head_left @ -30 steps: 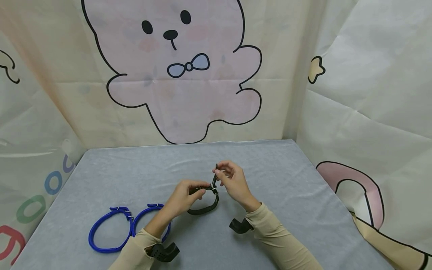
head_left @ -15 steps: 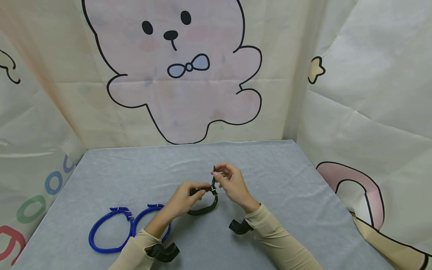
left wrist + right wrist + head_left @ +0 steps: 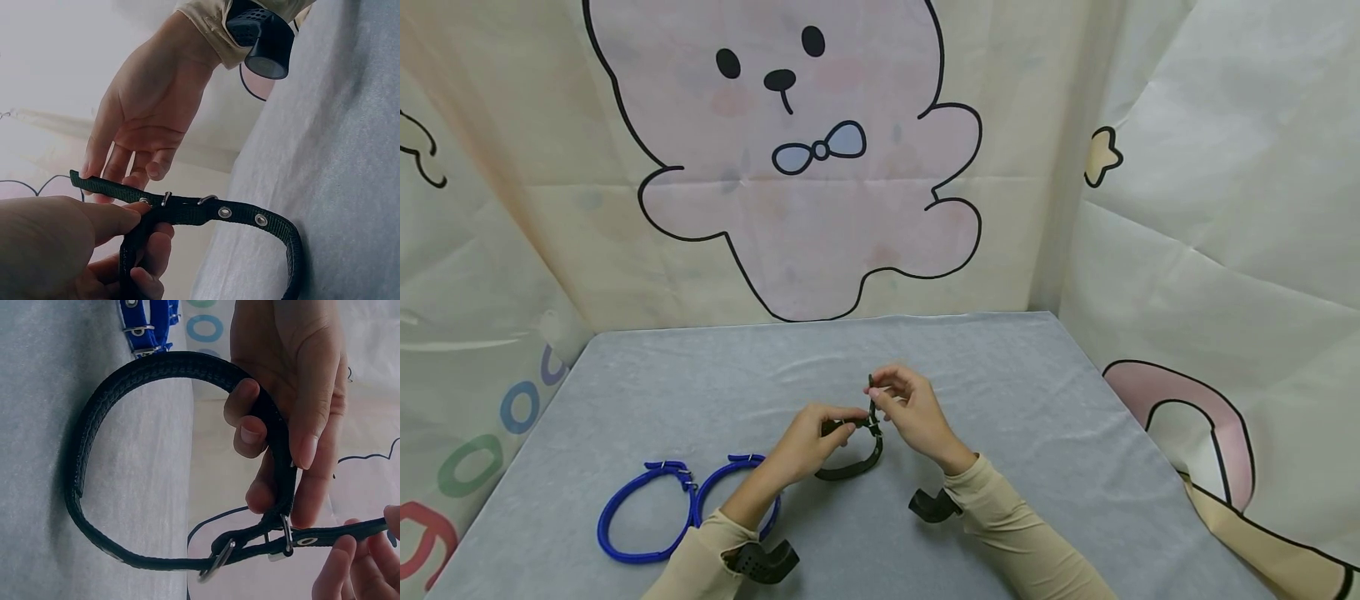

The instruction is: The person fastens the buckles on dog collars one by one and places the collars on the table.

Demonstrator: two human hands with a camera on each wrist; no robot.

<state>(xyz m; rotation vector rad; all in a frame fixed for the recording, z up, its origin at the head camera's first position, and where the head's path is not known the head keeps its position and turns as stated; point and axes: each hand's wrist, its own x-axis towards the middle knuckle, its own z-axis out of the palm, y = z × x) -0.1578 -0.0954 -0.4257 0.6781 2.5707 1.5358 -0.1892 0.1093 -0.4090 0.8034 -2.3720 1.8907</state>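
Note:
A dark green, nearly black buckle collar forms a loop above the table, with metal eyelets along its strap. My left hand grips the loop just beside the buckle, thumb on one side and fingers curled round the other. The strap's free end passes through the buckle and sticks out beyond it. Its tip is pinched between the thumb and fingers of my right hand. Close to the buckle sits a metal D-ring.
Two blue buckle collars lie side by side at the left of the grey cloth-covered table; my left forearm partly hides one. Each wrist wears a black camera. Printed fabric walls stand behind and at both sides.
My right hand has shifted slightly left and down, carrying the strap's free end along. The left hand stays in place on the collar, and the blue collars have not moved.

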